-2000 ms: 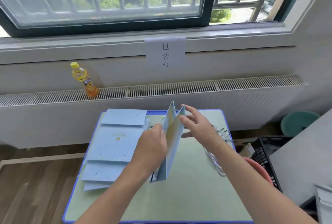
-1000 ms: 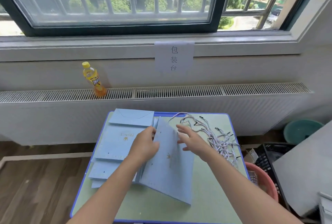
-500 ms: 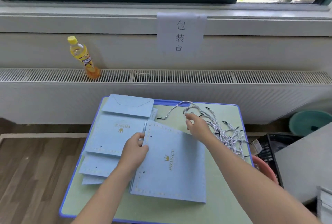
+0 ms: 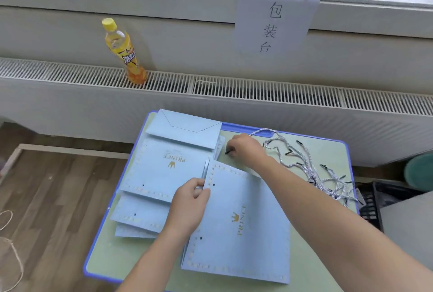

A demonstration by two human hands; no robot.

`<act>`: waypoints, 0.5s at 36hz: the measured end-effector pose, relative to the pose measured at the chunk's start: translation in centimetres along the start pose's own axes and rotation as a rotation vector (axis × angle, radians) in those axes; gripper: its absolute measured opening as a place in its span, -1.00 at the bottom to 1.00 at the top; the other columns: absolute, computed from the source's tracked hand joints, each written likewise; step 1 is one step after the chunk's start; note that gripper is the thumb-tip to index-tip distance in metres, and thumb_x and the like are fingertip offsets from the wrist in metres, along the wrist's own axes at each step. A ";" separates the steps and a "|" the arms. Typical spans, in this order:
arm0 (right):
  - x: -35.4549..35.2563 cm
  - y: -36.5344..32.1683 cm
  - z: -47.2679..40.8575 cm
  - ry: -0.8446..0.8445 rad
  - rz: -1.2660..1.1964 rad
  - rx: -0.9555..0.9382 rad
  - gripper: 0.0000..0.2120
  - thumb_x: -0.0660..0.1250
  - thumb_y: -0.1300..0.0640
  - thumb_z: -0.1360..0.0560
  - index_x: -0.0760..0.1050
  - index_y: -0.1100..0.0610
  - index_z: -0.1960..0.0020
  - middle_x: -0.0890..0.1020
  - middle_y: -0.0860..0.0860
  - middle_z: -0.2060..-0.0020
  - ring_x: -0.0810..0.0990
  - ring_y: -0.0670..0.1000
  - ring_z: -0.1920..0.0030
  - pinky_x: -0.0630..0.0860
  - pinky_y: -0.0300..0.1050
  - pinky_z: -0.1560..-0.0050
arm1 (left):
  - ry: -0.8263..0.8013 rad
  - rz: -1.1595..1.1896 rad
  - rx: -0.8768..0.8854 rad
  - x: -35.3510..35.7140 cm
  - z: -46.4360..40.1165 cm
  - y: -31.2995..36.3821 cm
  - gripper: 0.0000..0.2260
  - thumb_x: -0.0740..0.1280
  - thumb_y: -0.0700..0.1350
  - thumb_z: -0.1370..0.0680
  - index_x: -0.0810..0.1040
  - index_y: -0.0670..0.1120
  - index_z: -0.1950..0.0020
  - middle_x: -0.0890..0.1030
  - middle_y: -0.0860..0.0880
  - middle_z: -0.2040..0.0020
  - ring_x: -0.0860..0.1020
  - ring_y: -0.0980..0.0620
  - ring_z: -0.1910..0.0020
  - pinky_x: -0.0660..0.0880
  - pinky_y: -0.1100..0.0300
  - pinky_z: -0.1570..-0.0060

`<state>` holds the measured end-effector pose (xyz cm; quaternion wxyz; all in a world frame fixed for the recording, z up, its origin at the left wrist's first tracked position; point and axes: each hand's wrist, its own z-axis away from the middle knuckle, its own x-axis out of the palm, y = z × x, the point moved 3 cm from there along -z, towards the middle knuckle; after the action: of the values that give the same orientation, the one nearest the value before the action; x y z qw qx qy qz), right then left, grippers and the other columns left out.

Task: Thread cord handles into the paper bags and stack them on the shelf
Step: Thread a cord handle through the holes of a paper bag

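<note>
Flat pale-blue paper bag (image 4: 243, 221) on the counter (image 4: 328, 151): light, creasable; left hand (image 4: 191, 200) pinches its punched top edge. Right hand (image 4: 246, 148) apparently grips a limp white twisted cord (image 4: 262, 131) near its stiff black tip, the best hold.

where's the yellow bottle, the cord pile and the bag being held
yellow bottle (image 4: 125, 54), head view, on its label
cord pile (image 4: 311, 167), head view, on the tangled strands
held bag (image 4: 243, 221), head view, on its printed face

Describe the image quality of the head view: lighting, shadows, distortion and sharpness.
Head view: soft, even daylight, no glare on the bag; only faint shadows under the left hand and right hand. Wide-angle distortion bows the radiator grille and slants the bottle. Sharpness is mild throughout: the bag's gold lettering reads, while the cords look slightly soft.
</note>
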<state>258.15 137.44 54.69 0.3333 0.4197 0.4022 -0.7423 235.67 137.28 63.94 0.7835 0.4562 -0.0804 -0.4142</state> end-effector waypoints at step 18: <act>-8.6 -4.1 12.7 0.338 -0.399 -0.029 -0.87 0.31 0.21 -0.55 0.64 0.11 -0.01 0.67 -0.06 0.09 0.54 -0.02 0.03 0.47 -0.10 -0.04 | -0.031 -0.038 0.139 0.1 0.9 3.5 -0.86 0.26 -0.21 -0.51 0.60 -0.23 0.12 0.42 -0.08 0.32 0.34 0.03 0.30 0.31 0.16 0.25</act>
<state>253.92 129.50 67.80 0.1142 0.4453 0.5376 -0.7069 237.24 137.48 67.16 0.7407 0.5044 -0.1122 -0.4293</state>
